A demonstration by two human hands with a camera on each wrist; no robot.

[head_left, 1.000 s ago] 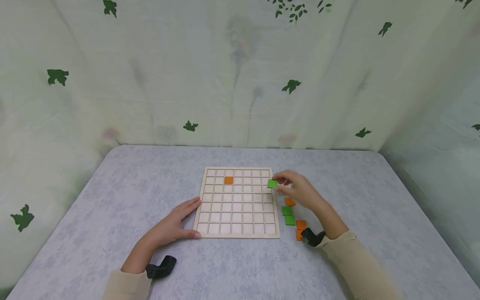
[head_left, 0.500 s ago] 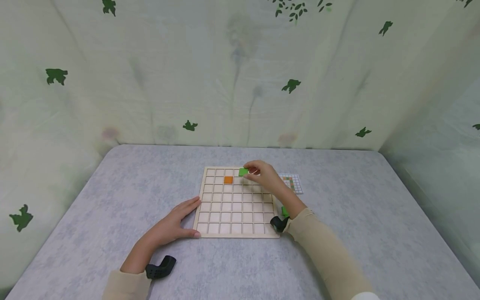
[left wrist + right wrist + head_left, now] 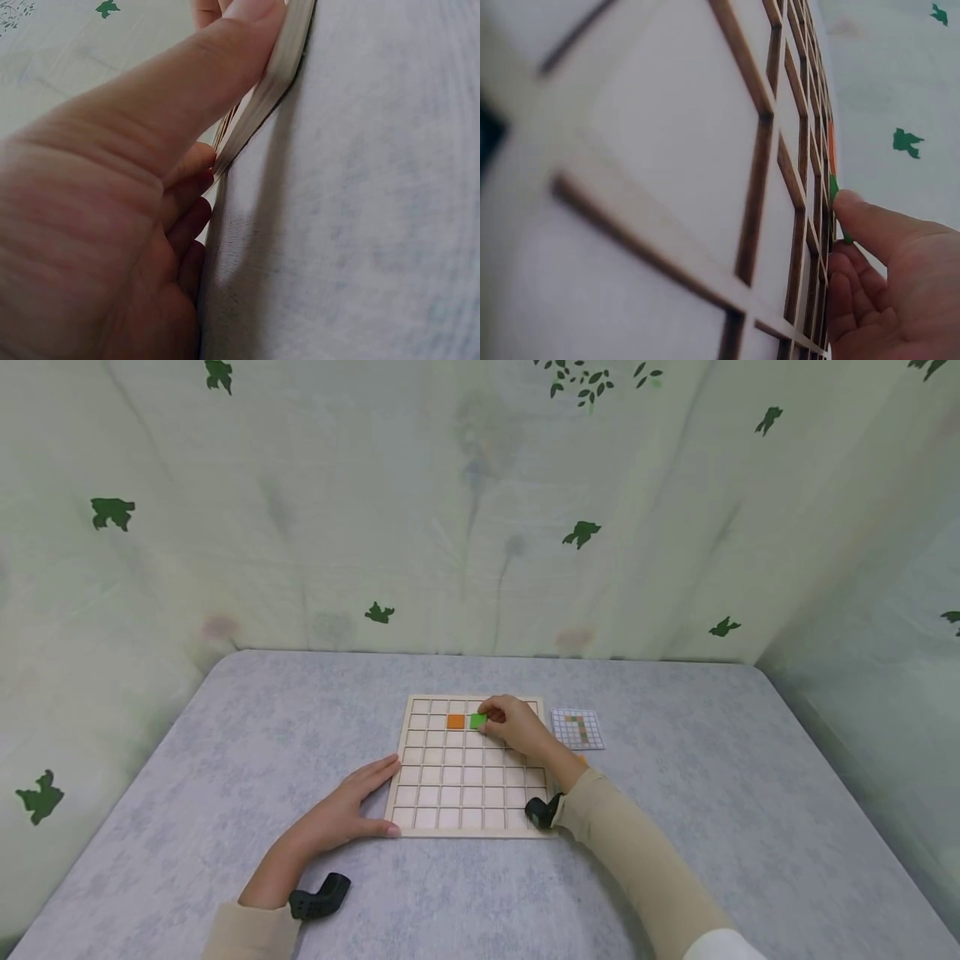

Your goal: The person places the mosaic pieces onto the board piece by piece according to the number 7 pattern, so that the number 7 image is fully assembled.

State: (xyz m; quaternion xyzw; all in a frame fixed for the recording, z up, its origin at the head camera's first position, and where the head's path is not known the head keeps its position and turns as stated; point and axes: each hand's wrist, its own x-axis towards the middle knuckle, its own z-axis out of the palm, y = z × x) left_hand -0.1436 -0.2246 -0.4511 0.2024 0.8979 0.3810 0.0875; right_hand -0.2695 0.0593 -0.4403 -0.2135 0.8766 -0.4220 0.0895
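My right hand pinches a small green square tile between thumb and fingers. It holds the tile at a cell in the second row of a wooden grid board, one cell right of an orange square tile lying in the same row. In the right wrist view the green tile shows edge-on by the thumb; whether it sits fully in its cell I cannot tell. My left hand rests against the board's left edge, fingers extended, thumb at the near left corner.
A small pattern card printed with a grid and coloured squares lies right of the board. A bit of an orange tile peeks out beside the right forearm, which hides what lies below it. A leaf-printed cloth hangs behind the table.
The right hand has carried the green tile leftward from the board's right edge, over the top row, then down into the second row beside the orange tile. My left hand has stayed put.
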